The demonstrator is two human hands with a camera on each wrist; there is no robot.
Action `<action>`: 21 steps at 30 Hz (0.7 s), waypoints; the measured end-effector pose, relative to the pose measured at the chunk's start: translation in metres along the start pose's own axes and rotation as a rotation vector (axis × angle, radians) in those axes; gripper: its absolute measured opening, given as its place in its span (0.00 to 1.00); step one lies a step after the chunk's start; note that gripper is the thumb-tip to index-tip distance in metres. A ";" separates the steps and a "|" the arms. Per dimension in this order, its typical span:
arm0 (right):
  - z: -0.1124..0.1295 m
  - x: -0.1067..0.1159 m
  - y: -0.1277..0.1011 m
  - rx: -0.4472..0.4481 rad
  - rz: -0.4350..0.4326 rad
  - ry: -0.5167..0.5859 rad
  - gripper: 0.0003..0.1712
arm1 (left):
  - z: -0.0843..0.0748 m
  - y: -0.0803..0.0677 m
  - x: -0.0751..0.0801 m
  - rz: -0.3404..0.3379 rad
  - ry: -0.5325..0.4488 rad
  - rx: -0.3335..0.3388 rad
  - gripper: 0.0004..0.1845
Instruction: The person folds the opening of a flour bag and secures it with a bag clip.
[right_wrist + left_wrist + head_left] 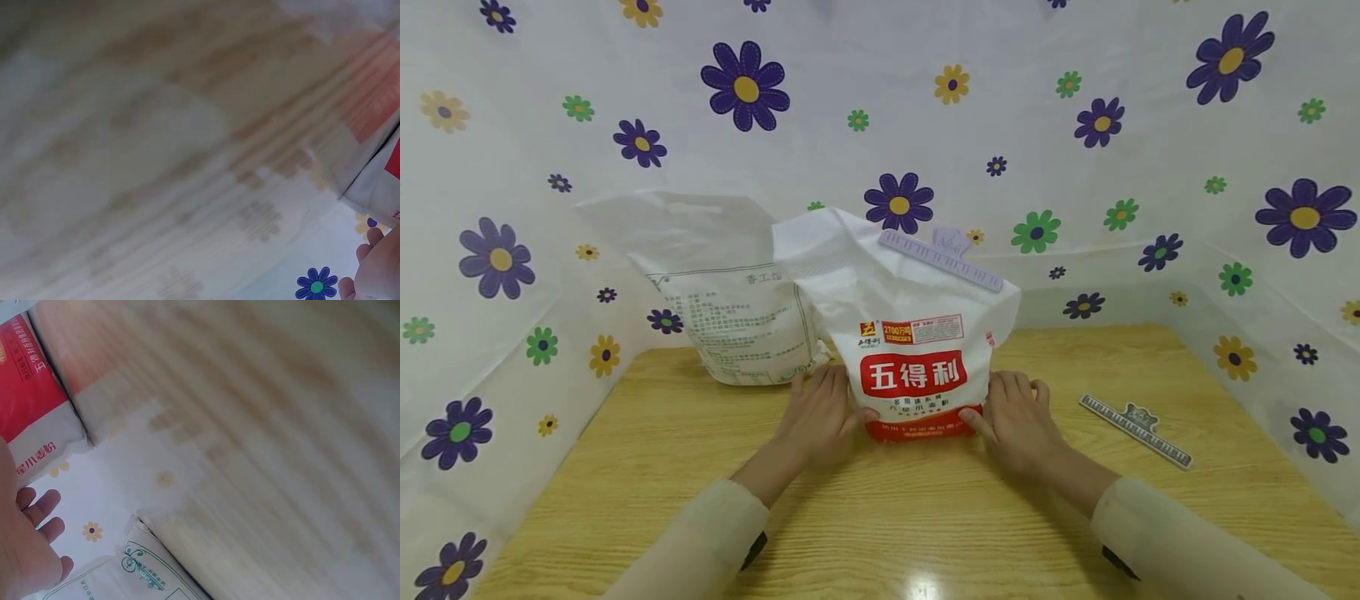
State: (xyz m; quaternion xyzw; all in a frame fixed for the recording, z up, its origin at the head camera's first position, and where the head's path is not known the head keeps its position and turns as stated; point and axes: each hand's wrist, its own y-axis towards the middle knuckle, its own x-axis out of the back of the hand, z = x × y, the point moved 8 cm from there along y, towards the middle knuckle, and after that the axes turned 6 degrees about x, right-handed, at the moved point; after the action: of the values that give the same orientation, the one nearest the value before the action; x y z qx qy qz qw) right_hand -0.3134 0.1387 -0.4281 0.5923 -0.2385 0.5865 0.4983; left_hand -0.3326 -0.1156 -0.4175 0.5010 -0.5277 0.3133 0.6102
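Observation:
A white flour bag point(917, 321) with a red label stands on the table, leaning a little to one side. A lilac sealing clip point(942, 261) sits across its slanting top. My left hand point(820, 421) holds the bag's lower left side, thumb on the front. On the opposite side my right hand point(1022, 421) grips it likewise, thumb over the red lower band. In the left wrist view, the bag point(37, 387) lies beyond the curved fingers of the left hand point(28, 550). Only an edge of the right hand point(378, 272) shows in the right wrist view.
Behind and to the left stands a second white bag point(722, 325) with dark green print, partly covered by the flour bag. A grey sealing clip point(1135, 429) lies on the wooden table point(910, 517) at the right. Flower-patterned sheeting point(820, 158) encloses the back and sides.

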 end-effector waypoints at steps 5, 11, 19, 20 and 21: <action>-0.004 -0.001 0.006 -0.032 0.014 0.004 0.42 | 0.001 0.008 -0.002 -0.004 -0.003 0.016 0.46; -0.008 -0.001 0.012 -0.043 0.005 -0.001 0.40 | 0.002 0.016 -0.004 -0.023 -0.001 0.044 0.48; -0.017 -0.005 0.022 -0.094 0.036 0.004 0.41 | 0.002 0.026 -0.009 -0.004 0.007 0.104 0.44; -0.018 -0.006 0.023 -0.101 0.041 0.005 0.41 | 0.002 0.027 -0.010 0.000 0.010 0.111 0.44; -0.019 -0.007 0.025 -0.106 0.046 0.006 0.41 | 0.003 0.028 -0.010 -0.001 0.011 0.116 0.44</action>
State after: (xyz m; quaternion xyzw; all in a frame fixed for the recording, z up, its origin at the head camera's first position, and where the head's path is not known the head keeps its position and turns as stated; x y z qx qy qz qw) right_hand -0.3446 0.1435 -0.4300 0.5577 -0.2811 0.5862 0.5161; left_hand -0.3612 -0.1084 -0.4198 0.5341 -0.5050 0.3459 0.5832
